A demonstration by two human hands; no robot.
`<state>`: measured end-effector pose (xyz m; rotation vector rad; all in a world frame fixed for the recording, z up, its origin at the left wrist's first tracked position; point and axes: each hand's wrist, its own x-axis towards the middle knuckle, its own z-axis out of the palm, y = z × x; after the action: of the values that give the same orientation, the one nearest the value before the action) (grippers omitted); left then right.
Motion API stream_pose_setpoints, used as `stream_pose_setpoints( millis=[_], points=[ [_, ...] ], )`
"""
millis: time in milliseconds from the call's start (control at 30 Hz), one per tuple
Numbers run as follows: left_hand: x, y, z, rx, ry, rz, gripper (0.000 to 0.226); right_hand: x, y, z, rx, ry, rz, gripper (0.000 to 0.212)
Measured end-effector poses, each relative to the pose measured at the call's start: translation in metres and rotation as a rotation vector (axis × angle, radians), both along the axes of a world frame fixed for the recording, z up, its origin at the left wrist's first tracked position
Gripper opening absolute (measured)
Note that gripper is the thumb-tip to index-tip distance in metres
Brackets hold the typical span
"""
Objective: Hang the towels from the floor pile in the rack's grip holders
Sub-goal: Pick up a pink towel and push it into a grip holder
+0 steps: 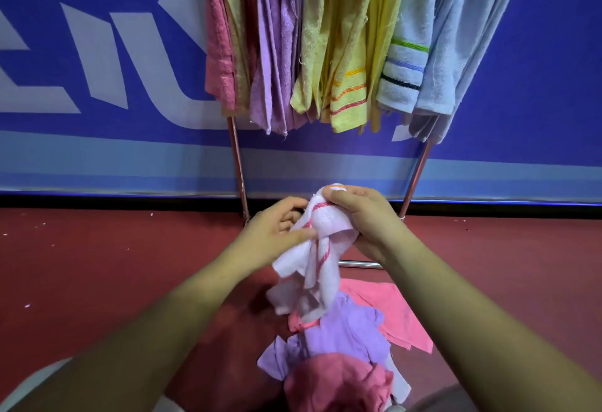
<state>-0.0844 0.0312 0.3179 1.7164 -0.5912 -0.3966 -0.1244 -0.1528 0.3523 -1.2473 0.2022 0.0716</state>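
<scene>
Head view: both hands at center frame on one white towel (312,268) with a pink stripe. Left hand (277,229) at 9 o'clock of it, thumb and curled fingers pinching an edge. Right hand (365,216) at 2 o'clock, fingers wrapped round the bunched top. Towel's tail hangs down to the floor pile (345,330) at 6 o'clock: purple and pink towels on red floor (97,265). Rack (237,167) at 12 o'clock, hung towels (325,37) packed side by side: pink, purple, yellow, light blue.

blue banner (97,4), red floor (97,265)
</scene>
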Motion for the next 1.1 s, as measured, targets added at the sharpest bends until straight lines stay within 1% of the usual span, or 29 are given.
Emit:
stream_pose_setpoints(
  millis=[67,100,133,200,267,333,433,500,533,600,633,700,733,767,800,867,900,933,1000,1033,1100],
  points=[
    [0.003,-0.002,0.003,-0.022,0.018,0.134,0.029,0.000,-0.005,0.003,0.091,-0.019,0.089,0.019],
    [0.005,-0.001,0.005,-0.051,0.058,0.175,0.026,-0.001,-0.008,0.004,0.089,-0.026,0.153,0.022],
    [0.007,-0.001,0.007,-0.088,0.107,0.211,0.020,-0.002,-0.010,0.006,0.037,-0.025,0.215,0.022],
    [0.008,-0.001,0.009,-0.156,0.175,0.259,0.009,-0.003,-0.013,0.005,-0.133,-0.003,0.256,0.016],
    [0.009,-0.001,0.010,-0.163,0.189,0.284,0.013,-0.002,-0.017,0.001,-0.228,0.008,0.206,0.009],
    [0.013,0.002,0.009,-0.130,0.177,0.266,0.018,0.001,-0.022,-0.002,-0.289,-0.002,0.126,0.011],
    [0.020,0.007,0.005,0.057,0.019,0.259,0.026,0.003,-0.026,-0.003,-0.357,-0.051,0.024,0.015],
    [0.021,0.007,0.006,0.097,-0.065,0.235,0.031,0.003,-0.027,-0.001,-0.381,-0.091,-0.009,0.012],
    [0.021,0.006,0.007,0.108,-0.116,0.198,0.029,0.003,-0.027,0.001,-0.405,-0.114,-0.007,0.012],
    [0.020,0.006,0.014,0.219,-0.240,0.081,0.011,0.004,-0.029,0.004,-0.524,-0.154,0.010,0.018],
    [0.021,0.008,0.019,0.299,-0.299,0.013,0.022,0.005,-0.030,0.007,-0.607,-0.154,0.016,0.021],
    [0.024,0.017,0.022,0.512,-0.402,-0.116,0.058,0.005,-0.033,0.011,-0.764,-0.131,0.069,0.022],
    [0.026,0.022,0.022,0.596,-0.469,-0.159,0.067,0.004,-0.033,0.013,-0.814,-0.119,0.116,0.018],
    [0.028,0.027,0.021,0.626,-0.533,-0.188,0.068,0.003,-0.033,0.016,-0.844,-0.109,0.180,0.010],
    [0.031,0.031,0.019,0.600,-0.577,-0.201,0.064,0.000,-0.033,0.018,-0.871,-0.103,0.252,0.007],
    [0.036,0.038,0.019,0.500,-0.574,-0.186,0.043,-0.002,-0.032,0.018,-0.987,-0.109,0.373,0.025],
    [0.039,0.040,0.020,0.462,-0.558,-0.167,0.028,-0.001,-0.032,0.016,-1.063,-0.136,0.385,0.031],
    [0.040,0.040,0.021,0.427,-0.543,-0.144,0.016,0.001,-0.031,0.013,-1.129,-0.175,0.362,0.031],
    [0.040,0.039,0.023,0.366,-0.456,-0.056,0.013,0.005,-0.032,0.006,-1.184,-0.247,0.269,0.024],
    [0.040,0.038,0.024,0.332,-0.402,0.004,0.013,0.007,-0.033,0.003,-1.201,-0.256,0.216,0.021],
    [0.040,0.037,0.023,0.275,-0.353,0.143,0.016,0.010,-0.036,0.001,-1.248,-0.239,0.126,0.018]
  ],
)
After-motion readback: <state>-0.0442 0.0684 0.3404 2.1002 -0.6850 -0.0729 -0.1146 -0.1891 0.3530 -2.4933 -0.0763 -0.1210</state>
